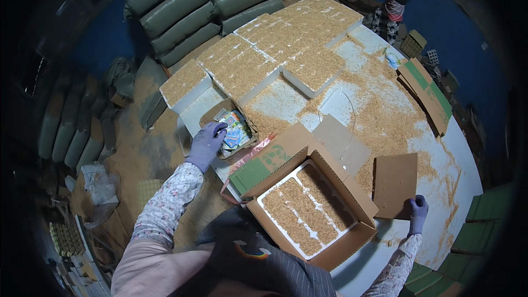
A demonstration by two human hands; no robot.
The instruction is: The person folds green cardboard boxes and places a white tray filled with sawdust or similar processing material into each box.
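My left hand (pixel 207 144), in a purple glove, is at a small cardboard box (pixel 253 142) of colourful printed packets (pixel 236 127). Its fingers are bent together over the packets; whatever they pinch cannot be made out. On the right, my gloved right hand (pixel 418 213) grips the lower right edge of a brown cardboard sheet (pixel 396 184). Between my arms stands an open carton (pixel 344 190) with its green-printed flap (pixel 269 162) folded outward. Inside it sits a white foam tray (pixel 264 201) filled with wood shavings (pixel 291 209).
Several shavings-filled white trays (pixel 242 66) cover the far part of the white table (pixel 440 170). A grey board (pixel 342 143) lies behind the carton, and flat cardboard (pixel 426 93) lies at far right. Stuffed green sacks (pixel 181 14) are stacked behind. Another person (pixel 388 0) bends over at the back.
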